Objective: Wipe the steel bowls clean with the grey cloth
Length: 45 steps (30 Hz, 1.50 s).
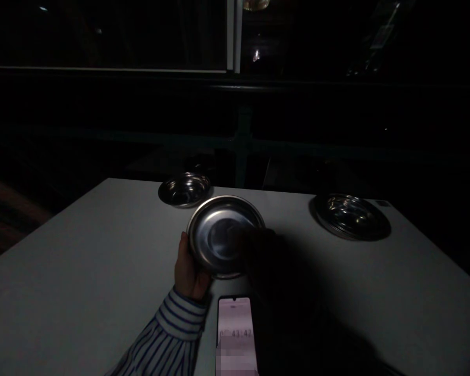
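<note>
A shiny steel bowl [211, 214] is tilted up above the white table, its inside facing me. My left hand [190, 271], in a striped cuff, is closed on the bowl's left and lower rim. A very dark shape, which looks like my right hand [262, 256], overlaps the bowl's right side; its fingers are lost in the darkness, so their pose cannot be made out. Just below the bowl lies a lit phone [235, 321] with a timer on its screen, partly blurred out.
Another steel bowl [184, 189] sits near the far edge of the white table [82, 261], left of centre. At the far right stands a stack of steel bowls or plates [350, 216]. Beyond the table, a dark railing and window frame show faintly in poor light.
</note>
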Tool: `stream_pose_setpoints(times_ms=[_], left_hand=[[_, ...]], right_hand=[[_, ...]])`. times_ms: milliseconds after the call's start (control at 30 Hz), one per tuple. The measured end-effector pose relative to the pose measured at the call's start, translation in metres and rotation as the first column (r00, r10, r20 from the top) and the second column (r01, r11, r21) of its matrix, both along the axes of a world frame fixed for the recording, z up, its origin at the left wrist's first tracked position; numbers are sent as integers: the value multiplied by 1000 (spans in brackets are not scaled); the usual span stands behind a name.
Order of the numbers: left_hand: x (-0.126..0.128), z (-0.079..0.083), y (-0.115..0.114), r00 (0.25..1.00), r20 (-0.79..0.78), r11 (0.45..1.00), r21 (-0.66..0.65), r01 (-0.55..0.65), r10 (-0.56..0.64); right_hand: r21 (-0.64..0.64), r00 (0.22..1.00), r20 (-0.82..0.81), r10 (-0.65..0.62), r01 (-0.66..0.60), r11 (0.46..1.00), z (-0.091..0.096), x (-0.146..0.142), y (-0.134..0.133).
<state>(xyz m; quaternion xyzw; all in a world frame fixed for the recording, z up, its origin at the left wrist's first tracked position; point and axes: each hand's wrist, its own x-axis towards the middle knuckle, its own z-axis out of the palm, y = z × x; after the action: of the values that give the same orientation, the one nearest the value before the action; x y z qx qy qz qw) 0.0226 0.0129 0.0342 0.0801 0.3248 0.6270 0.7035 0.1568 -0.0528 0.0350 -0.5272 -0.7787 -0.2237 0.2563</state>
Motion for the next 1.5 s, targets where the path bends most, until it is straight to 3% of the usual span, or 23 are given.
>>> stream_pose_setpoints(times_ms=[333,600,800,1033,1500], left_hand=[[2,-9,2,999,5,999,-20,38,-38],[2,-4,-1,1000,-16,1000,23,16,-16],[4,2,-3,999,-46,1000,-19,17,-18],[1,1,-2,999,-41,1000,22,2,-1],[2,0,-3,1000,-15,996,92,7,-6]], right_hand=[[21,999,31,-19,18,1000,-3,7,10],[46,998,62,-9,6,999,-15,2,-5],[-6,994,109,26,-26,1000,-5,8,-9],[-33,990,139,32,-28,999,1,15,-11],[24,983,154,-101,98,995,19,19,2]])
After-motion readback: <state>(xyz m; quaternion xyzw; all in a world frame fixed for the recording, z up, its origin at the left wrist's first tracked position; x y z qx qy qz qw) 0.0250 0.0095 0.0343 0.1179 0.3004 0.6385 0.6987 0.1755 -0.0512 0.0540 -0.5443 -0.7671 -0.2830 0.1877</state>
